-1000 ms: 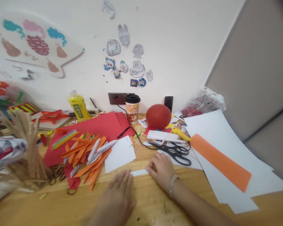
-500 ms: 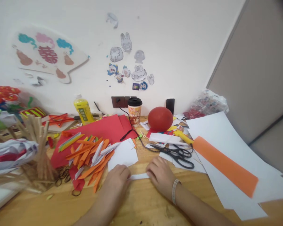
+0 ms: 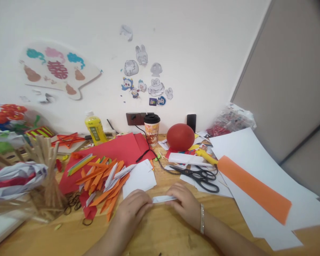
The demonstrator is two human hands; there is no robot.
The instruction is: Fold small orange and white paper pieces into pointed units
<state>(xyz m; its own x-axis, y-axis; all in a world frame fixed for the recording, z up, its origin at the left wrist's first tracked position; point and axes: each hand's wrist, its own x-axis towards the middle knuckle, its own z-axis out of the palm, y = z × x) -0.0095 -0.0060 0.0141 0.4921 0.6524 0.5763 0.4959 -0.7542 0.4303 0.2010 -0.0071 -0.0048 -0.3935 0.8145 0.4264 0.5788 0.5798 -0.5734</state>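
A narrow folded strip of white paper [image 3: 162, 199] spans the gap between my two hands, just above the wooden table [image 3: 160, 227]. My left hand [image 3: 136, 208] pinches its left end. The right end is held between the thumb and fingers of my right hand [image 3: 184, 202], which has a silvery bracelet at the wrist. Beyond my left hand lie white paper sheets [image 3: 140, 177] and a pile of folded orange strips [image 3: 104, 174], with a few white ones among them. Black scissors [image 3: 200, 176] rest beyond my right hand.
A red balloon [image 3: 180, 137], a lidded paper cup [image 3: 152, 131] and a yellow bottle [image 3: 95, 128] stand near the wall. Large white sheets [image 3: 245, 160] with an orange strip [image 3: 256, 190] cover the right side. Wooden sticks [image 3: 49, 170] stand at left.
The white strip, flat on the table before, is now raised slightly and tilted between my fingers. My hands have shifted a little to the right, and the view has tipped slightly.
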